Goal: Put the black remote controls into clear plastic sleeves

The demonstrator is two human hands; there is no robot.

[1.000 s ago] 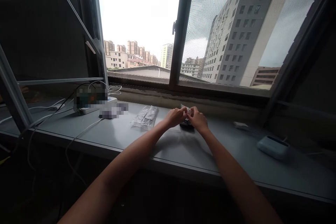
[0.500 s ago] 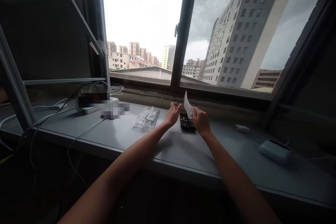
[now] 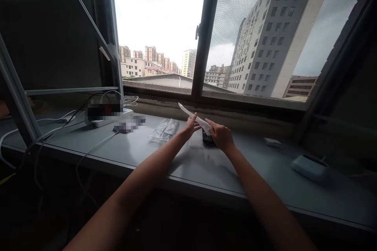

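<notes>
My right hand [image 3: 221, 135] is closed on one end of a thin white plastic bag [image 3: 204, 124], held slanting above the table. My left hand [image 3: 191, 126] is at the bag's middle, its thumb and fingers gripping it. The bag's far end sticks up to the left, past my left thumb. Below the hands lies a black thing with rows of buttons, like a remote control [image 3: 207, 138], partly hidden by the bag and right hand. Beside it a flat translucent bag [image 3: 196, 142] rests on the table. Clear plastic bags [image 3: 165, 130] with unclear contents lie left of my left hand.
The grey table [image 3: 118, 151] runs below a window. At left are a white power strip [image 3: 127, 113], blurred-out items and loose cables; a metal frame post [image 3: 20, 94] stands there. To the right are a small white block [image 3: 272, 142] and a pale blue device [image 3: 309, 168].
My right hand has tipped the white bag from upright over to the left. My left hand has moved slightly left and now grips it.
</notes>
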